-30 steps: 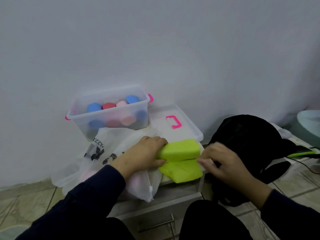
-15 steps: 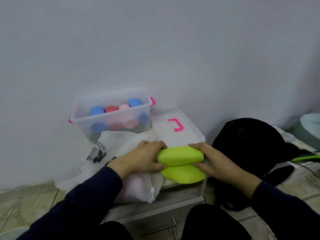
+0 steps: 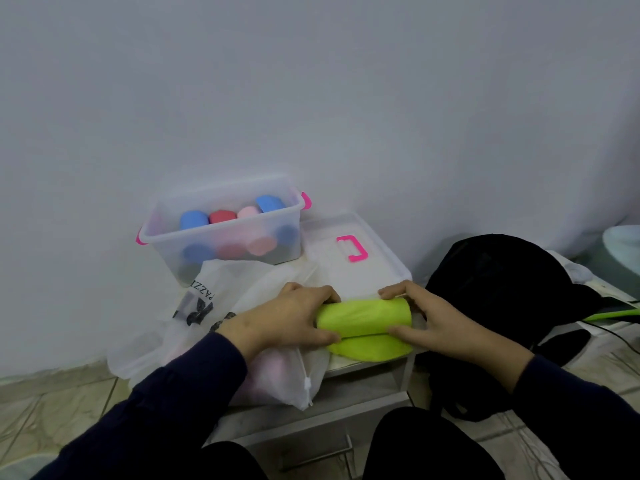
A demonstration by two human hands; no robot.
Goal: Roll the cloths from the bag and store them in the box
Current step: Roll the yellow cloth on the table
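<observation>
At the far left, against the wall, stands the clear box (image 3: 221, 233) with pink latches, already holding several rolled cloths (image 3: 221, 216) in blue, red and pink. Just in front of it slumps the translucent bag (image 3: 242, 299), printed with dark lettering, with a pale pink cloth showing through its lower part where it hangs over the worktop (image 3: 367, 367) edge.

The left hand (image 3: 287, 320) rests partly on the bag and grips the left end of the lime-green cloth (image 3: 363, 322), fingers curled over the top and thumb beneath. The cloth lies on the worktop between the hands, most of it wound into a roll, with a loose flap spread flat on the near side. The right hand (image 3: 433, 317) grips the right end in the same way, fingers arched over the roll and thumb pressed along its lower edge. Behind the roll lies the box's lid (image 3: 349, 261) with a pink handle; to the right sits a black backpack (image 3: 502, 292).

The step in hand looks like rolling, nearly finished. The next move likely calls for winding in the remaining flap evenly with both hands, then carrying the roll, kept tight, leftward into the box.
</observation>
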